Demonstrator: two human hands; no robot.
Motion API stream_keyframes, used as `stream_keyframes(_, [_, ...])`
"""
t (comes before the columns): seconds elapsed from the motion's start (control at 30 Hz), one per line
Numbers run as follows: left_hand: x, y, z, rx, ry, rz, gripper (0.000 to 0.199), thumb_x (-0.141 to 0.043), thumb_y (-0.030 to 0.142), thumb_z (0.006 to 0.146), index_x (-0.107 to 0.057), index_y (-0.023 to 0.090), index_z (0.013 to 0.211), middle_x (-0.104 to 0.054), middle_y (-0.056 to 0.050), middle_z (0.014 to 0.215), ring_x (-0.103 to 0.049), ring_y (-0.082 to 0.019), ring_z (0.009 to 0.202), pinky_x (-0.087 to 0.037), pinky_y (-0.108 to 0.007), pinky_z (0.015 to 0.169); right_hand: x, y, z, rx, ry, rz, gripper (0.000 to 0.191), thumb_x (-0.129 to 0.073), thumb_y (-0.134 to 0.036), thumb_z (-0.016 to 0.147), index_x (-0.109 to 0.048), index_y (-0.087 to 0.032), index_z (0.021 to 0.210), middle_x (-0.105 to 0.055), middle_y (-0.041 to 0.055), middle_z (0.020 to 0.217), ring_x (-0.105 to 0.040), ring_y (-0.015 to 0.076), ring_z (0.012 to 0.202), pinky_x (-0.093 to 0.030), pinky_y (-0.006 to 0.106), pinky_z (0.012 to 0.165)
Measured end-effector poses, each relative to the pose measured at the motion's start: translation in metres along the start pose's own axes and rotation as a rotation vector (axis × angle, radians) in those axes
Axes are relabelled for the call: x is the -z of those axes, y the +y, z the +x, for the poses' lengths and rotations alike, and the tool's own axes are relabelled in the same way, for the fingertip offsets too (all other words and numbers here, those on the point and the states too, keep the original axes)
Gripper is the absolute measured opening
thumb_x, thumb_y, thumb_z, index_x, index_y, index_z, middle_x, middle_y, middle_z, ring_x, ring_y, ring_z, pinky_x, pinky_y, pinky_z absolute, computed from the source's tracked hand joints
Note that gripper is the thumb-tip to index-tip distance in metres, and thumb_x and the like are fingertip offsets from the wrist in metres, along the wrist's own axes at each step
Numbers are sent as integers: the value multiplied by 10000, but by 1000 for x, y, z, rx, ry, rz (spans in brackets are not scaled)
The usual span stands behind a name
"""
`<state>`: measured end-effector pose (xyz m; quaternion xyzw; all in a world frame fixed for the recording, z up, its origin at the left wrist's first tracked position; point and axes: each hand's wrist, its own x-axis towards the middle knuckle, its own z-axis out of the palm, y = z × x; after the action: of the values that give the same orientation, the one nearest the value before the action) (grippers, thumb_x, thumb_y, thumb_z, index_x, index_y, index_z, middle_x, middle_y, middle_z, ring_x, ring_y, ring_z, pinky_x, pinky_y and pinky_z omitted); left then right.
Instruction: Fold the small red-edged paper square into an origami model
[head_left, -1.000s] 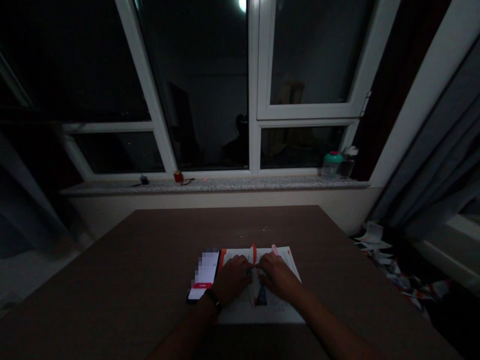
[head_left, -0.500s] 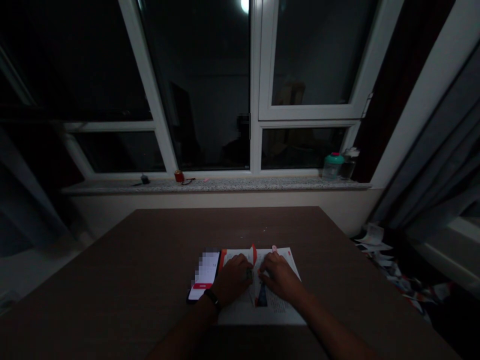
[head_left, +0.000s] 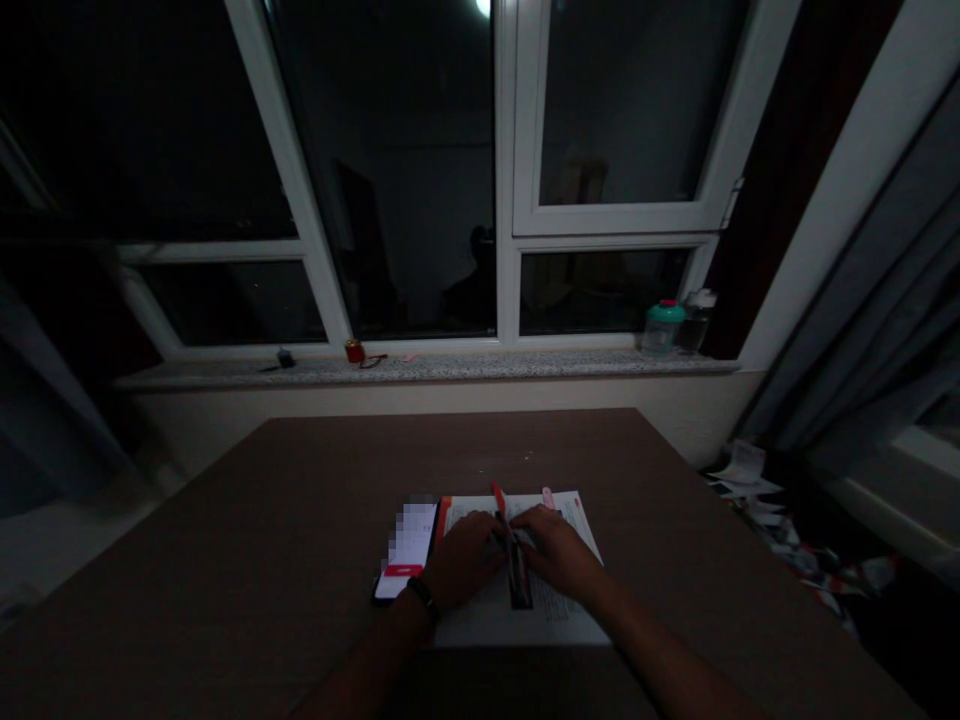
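Observation:
A printed magazine or booklet (head_left: 487,628) lies flat on the table under both my hands. Over its middle stands a folded piece of printed paper (head_left: 519,585), its red edge pointing up and away from me. My left hand (head_left: 469,555), with a dark band on the wrist, has its fingers closed at the paper's left side. From the right, my right hand (head_left: 559,550) pinches the same paper between thumb and fingers. The fingertips partly cover the fold. A small pink item (head_left: 547,496) sits at the magazine's far edge, beyond my right hand.
A lit phone (head_left: 409,550) rests left of the magazine on the brown table (head_left: 300,520). Beyond the table, the stone windowsill (head_left: 465,368) carries a red jar (head_left: 355,351) and a teal-lidded bottle (head_left: 663,328). Scattered papers (head_left: 780,530) lie to the right, past the table's edge.
My right hand has shifted slightly left, closer to my left hand, and its fingers now close on the paper. The paper's red tip has leaned left and the fold has become narrower.

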<state>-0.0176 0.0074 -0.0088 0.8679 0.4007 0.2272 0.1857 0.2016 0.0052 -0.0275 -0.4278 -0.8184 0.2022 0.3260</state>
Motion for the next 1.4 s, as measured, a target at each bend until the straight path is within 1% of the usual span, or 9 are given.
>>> stream_keyframes(0.23, [0, 2, 0, -46, -28, -26, 217, -585, 286, 916, -553, 212, 1117, -595, -56, 1148, -544, -228, 1054, -415, -335, 928, 3, -5, -1, -7, 47, 59, 371, -569, -105, 791, -558, -222, 1142, -628, 72, 1109, -584, 218, 1094, -443, 374, 971])
stream_keyframes(0.4, [3, 4, 0, -100, -52, -66, 182, -445, 268, 988, -552, 221, 1129, -598, -60, 1148, -526, -229, 1073, -388, -355, 971, 1, 0, -2, -2, 56, 11, 318, -570, -110, 785, -558, -217, 1084, -625, 72, 1090, -579, 228, 1090, -422, 399, 993])
stream_keyframes(0.6, [0, 1, 3, -77, -5, -21, 267, -328, 266, 1032, -579, 202, 966, -617, -51, 1004, -530, -209, 946, -402, -348, 898, 2, -4, 0, 42, 4, 10, 387, -589, -77, 784, -588, -222, 1143, -629, 72, 1113, -557, 228, 1100, -416, 385, 985])
stream_keyframes(0.73, [-2, -5, 4, 1, 60, 46, 173, -501, 250, 961, -590, 186, 827, -595, -43, 947, -535, -200, 907, -411, -328, 827, 1, -8, 2, 87, -78, -25, 429, -617, -73, 786, -618, -239, 1182, -637, 57, 1114, -543, 220, 1089, -417, 352, 962])
stream_keyframes(0.8, [-4, -10, 4, 51, 100, 74, 100, -609, 217, 878, -587, 181, 788, -582, -38, 928, -537, -201, 901, -417, -326, 816, 0, -9, 3, 83, -105, -57, 354, -628, -89, 795, -653, -235, 1116, -644, 51, 1090, -545, 218, 1070, -416, 344, 944])
stream_keyframes(0.9, [-10, -17, 4, 101, 166, 60, 51, -651, 198, 842, -601, 197, 854, -576, -27, 936, -540, -203, 923, -428, -338, 837, -1, -8, 3, 66, -114, -83, 221, -634, -115, 813, -679, -220, 1002, -650, 46, 1049, -552, 211, 1041, -415, 336, 923])
stream_keyframes(1.1, [-15, -20, 5, 142, 176, 83, 278, -725, 154, 769, -622, 197, 1024, -566, -44, 1015, -535, -226, 1002, -425, -380, 897, -3, -5, 4, 73, -99, -80, 118, -646, -143, 831, -684, -221, 911, -651, 39, 1049, -554, 205, 1025, -415, 329, 904])
stream_keyframes(1.23, [-12, -18, 6, 157, 151, 52, 310, -736, 129, 736, -617, 189, 1016, -564, -48, 1024, -542, -231, 1009, -432, -376, 895, -4, -6, 3, -18, -12, -150, 104, -643, -167, 841, -679, -223, 920, -647, 39, 975, -566, 224, 1028, -370, 403, 999])
stream_keyframes(1.4, [-10, -17, 8, 156, 149, 11, 275, -705, 127, 732, -593, 193, 975, -577, -38, 1023, -544, -230, 995, -437, -355, 863, -8, 0, 5, -165, 96, -219, 219, -673, -276, 841, -696, -199, 1045, -623, 104, 1028, -458, 320, 1249, -333, 458, 1067])
